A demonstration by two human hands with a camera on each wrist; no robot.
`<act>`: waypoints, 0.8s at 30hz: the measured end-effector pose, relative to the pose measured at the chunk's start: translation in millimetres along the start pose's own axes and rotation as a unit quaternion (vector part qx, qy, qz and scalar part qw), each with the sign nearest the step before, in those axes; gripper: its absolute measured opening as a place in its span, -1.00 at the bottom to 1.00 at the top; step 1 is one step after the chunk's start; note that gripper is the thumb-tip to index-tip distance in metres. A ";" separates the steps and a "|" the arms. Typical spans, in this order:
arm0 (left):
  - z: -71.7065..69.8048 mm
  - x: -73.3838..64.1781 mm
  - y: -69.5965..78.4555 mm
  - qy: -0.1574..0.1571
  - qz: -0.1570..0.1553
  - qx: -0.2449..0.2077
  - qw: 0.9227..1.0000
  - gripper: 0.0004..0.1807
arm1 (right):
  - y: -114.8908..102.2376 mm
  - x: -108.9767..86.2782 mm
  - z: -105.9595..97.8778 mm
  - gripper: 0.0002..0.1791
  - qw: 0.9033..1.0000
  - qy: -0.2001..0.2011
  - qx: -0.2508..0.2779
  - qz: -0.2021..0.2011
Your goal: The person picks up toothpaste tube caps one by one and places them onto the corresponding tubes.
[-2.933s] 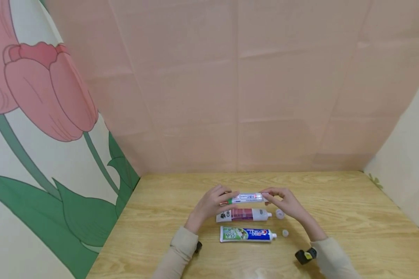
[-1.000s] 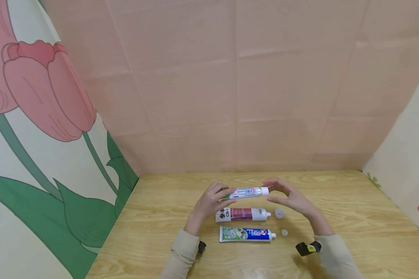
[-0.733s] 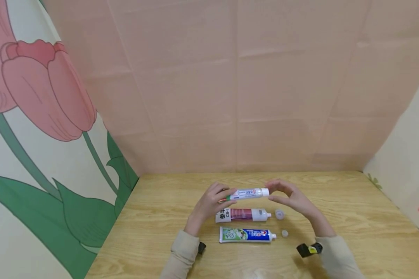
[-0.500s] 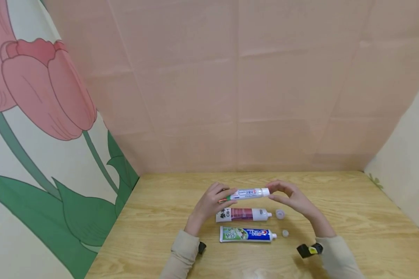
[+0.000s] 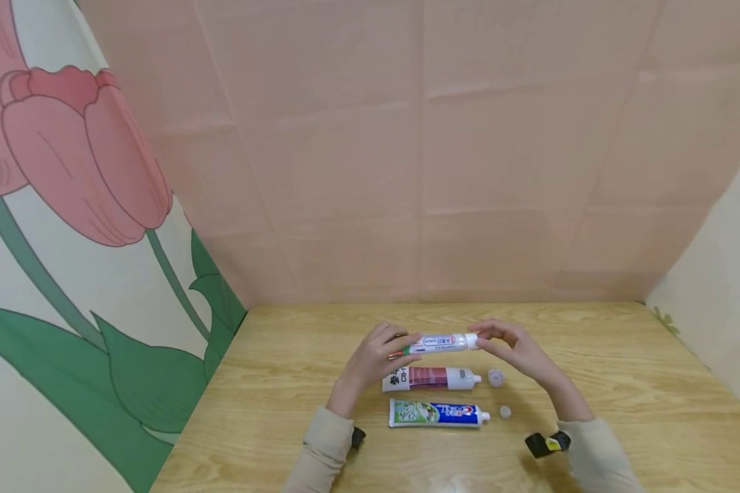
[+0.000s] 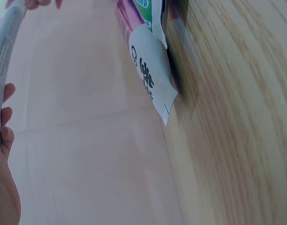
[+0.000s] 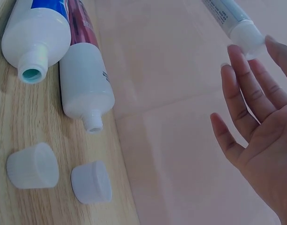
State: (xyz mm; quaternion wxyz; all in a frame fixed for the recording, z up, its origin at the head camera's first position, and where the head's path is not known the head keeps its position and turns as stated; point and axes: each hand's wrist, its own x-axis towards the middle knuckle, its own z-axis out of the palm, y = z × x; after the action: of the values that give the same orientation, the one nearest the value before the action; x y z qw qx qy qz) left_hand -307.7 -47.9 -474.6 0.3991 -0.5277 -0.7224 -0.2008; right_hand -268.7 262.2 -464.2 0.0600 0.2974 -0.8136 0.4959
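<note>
Now R hand (image 5: 521, 352) pinches wht cap (image 5: 472, 341), prev. spread wider; L hand (image 5: 373, 356) grips tube (image 5: 440, 344).

Says “CB” on the pink tube (image 5: 428, 378). Too small to read on the white tube (image 5: 440, 344) and blue tube (image 5: 459, 414).

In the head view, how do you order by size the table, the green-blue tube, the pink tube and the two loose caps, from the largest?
1. Table
2. Green-blue tube and pink tube: alike; left hand partly covers the latter, so unranked
3. Farther cap
4. Nearer cap
</note>
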 end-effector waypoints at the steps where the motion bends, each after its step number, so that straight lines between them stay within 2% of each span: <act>1: 0.3 -0.1 0.1 -0.002 0.000 0.001 1.000 -0.55 | 0.5 -0.2 -0.2 -0.70 1.000 -0.001 0.003 0.000; 8: 2.8 -1.5 0.8 -0.009 0.002 0.001 1.000 -0.51 | -4.3 -1.2 0.2 -0.73 1.000 -0.006 0.018 0.012; 15: 3.7 -1.0 2.2 -0.008 0.007 0.006 1.000 -0.51 | -2.1 0.1 0.2 -0.74 1.000 -0.010 0.017 -0.005; 24: 3.6 0.1 3.0 -0.004 0.008 0.006 1.000 -0.53 | 3.2 0.4 1.0 -0.75 0.999 -0.008 0.034 -0.005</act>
State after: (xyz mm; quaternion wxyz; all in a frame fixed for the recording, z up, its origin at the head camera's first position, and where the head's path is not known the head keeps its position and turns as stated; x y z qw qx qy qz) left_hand -306.2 -44.2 -477.1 0.4013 -0.5318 -0.7209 -0.1911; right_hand -270.5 262.3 -466.9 0.0459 0.3075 -0.7951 0.5207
